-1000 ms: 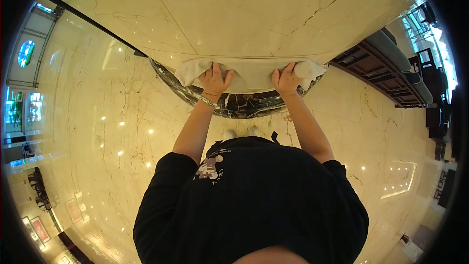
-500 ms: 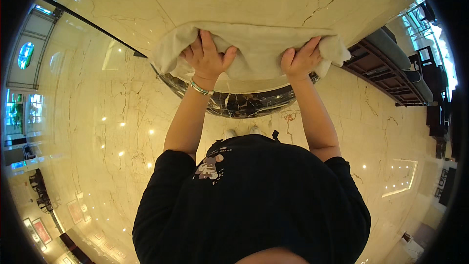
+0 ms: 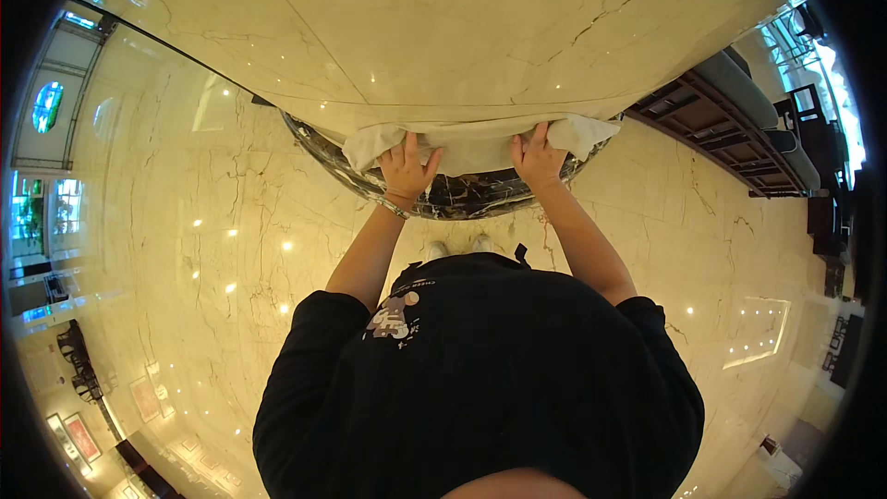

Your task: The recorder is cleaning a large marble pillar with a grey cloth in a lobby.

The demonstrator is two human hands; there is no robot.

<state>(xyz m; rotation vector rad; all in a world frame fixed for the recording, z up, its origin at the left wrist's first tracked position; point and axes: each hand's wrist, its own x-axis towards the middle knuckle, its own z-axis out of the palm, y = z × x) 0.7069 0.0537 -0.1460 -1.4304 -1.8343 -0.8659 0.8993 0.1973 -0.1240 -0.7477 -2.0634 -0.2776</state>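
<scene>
A whitish-grey cloth (image 3: pixel 473 150) lies stretched sideways along the lower edge of a smooth beige marble surface (image 3: pixel 443 37), its two ends bunched. My left hand (image 3: pixel 405 172) presses on the cloth's left part, fingers spread and thumb out to the right. On its right part rests my right hand (image 3: pixel 539 160), fingers also apart, thumb toward the middle. Neither hand's fingers wrap round the fabric as far as I can see. Just below the cloth curves a dark, veined marble band (image 3: pixel 476 199).
Beige veined floor (image 3: pixel 231 249) shows on both sides, with light reflections. My shoes (image 3: pixel 459 245) stand near the dark band. To the right is a dark wooden bench with grey cushions (image 3: pixel 730 92). A dark line (image 3: pixel 166 46) runs along the upper left.
Both hands have drawn the cloth down the marble toward me, from higher up to its lower edge. The hands are closer together, and the cloth looks flatter and narrower.
</scene>
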